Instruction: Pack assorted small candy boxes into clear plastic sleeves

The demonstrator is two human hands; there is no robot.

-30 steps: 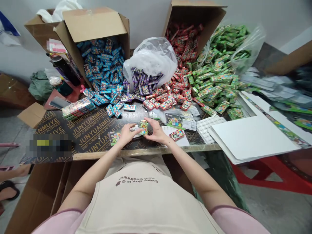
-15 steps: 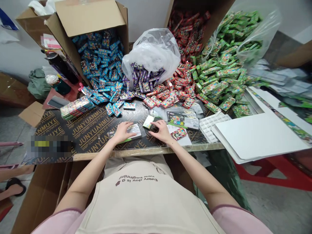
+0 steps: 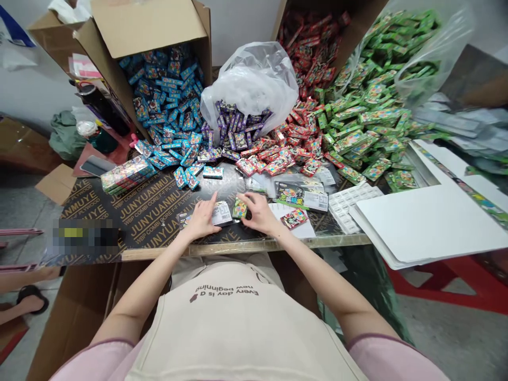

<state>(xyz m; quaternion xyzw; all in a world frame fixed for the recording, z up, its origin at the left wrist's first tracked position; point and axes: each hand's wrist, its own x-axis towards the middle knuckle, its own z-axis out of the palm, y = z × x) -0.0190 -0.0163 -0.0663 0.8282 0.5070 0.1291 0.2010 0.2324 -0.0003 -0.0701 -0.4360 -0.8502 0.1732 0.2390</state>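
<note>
My right hand (image 3: 257, 212) pinches a small green printed box (image 3: 239, 207) by its right side, at the front of the table. To its left, my left hand (image 3: 203, 218) lies over a flat printed packet (image 3: 222, 212) with a white label, index finger and thumb spread apart. The hand hides much of that packet. A small red box (image 3: 294, 218) lies on white paper right of my right hand. Behind it is another dark printed packet (image 3: 297, 196) with green lettering and a label.
Piles of small boxes cover the back: blue ones (image 3: 170, 100) spilling from a carton, purple ones (image 3: 238, 127) under a plastic bag, red ones (image 3: 305, 116), green ones (image 3: 365, 121). White cards (image 3: 428, 222) and a white tray (image 3: 349, 206) lie right. Bottles (image 3: 101, 108) stand left.
The box in my right hand has turned from a pale face to its colourful green face. My left hand has shifted over the packet, its index finger now pointing forward.
</note>
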